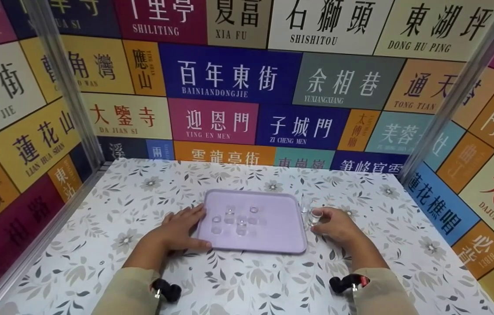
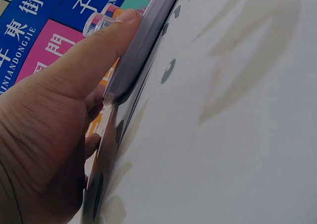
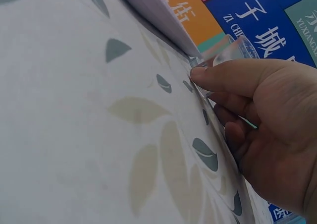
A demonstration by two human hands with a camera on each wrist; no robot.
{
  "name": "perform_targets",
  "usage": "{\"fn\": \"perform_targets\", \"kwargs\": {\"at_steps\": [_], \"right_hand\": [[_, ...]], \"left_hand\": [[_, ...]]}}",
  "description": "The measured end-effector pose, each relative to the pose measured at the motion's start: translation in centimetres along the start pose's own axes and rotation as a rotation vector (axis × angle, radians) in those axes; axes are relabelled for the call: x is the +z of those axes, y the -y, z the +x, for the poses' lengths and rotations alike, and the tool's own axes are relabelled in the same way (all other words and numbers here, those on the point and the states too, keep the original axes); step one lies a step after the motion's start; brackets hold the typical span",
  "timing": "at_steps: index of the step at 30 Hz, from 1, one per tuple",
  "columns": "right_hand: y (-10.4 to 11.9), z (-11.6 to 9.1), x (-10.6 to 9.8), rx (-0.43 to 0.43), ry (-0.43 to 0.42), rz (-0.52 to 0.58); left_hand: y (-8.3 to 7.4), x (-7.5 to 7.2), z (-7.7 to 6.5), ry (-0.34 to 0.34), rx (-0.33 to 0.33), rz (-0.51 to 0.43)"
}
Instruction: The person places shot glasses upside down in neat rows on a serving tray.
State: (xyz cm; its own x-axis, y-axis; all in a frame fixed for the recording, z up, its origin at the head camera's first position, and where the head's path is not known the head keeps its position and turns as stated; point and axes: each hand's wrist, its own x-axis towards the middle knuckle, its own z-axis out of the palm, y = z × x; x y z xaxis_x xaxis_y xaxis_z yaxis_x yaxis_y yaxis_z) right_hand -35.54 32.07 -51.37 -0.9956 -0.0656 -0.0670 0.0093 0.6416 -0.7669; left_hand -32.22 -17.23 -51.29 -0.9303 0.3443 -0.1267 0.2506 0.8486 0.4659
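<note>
A lilac tray [image 1: 277, 236] lies on the table, bearing several small clear cups [image 1: 241, 224]. At the tray's left side is my left hand [image 1: 183, 229], its fingers stretched along the edge and its thumb touching the near left corner. In the left wrist view the thumb [image 2: 126, 18] lies against the tray's rim, near one clear cup [image 2: 96, 23]. Just right of the tray, my right hand [image 1: 336, 224] grips a small clear cup [image 1: 315, 213] between thumb and fingers. Another clear cup [image 1: 305, 204] seems to stand right behind it, partly hidden.
A white cloth with a leaf and flower print covers the table [image 1: 247, 284]. Colourful panels with place names [image 1: 229, 78] rise behind and at both sides. Clear upright corner posts [image 1: 74, 100] stand at the back left and back right.
</note>
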Motion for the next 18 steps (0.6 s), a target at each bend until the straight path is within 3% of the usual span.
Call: {"fn": "perform_targets", "kwargs": {"at_steps": [6, 15, 18], "right_hand": [[0.13, 0.03, 0.17, -0.01, -0.022, -0.03], [0.57, -0.03, -0.41, -0.028, -0.033, 0.037], [1.03, -0.18, -0.76, 0.003, -0.048, 0.077]], "left_hand": [[0.06, 0.03, -0.03, -0.003, 0.002, -0.005], [0.15, 0.04, -0.11, -0.02, 0.026, 0.028], [0.14, 0.05, -0.08, -0.016, 0.016, 0.03]]}}
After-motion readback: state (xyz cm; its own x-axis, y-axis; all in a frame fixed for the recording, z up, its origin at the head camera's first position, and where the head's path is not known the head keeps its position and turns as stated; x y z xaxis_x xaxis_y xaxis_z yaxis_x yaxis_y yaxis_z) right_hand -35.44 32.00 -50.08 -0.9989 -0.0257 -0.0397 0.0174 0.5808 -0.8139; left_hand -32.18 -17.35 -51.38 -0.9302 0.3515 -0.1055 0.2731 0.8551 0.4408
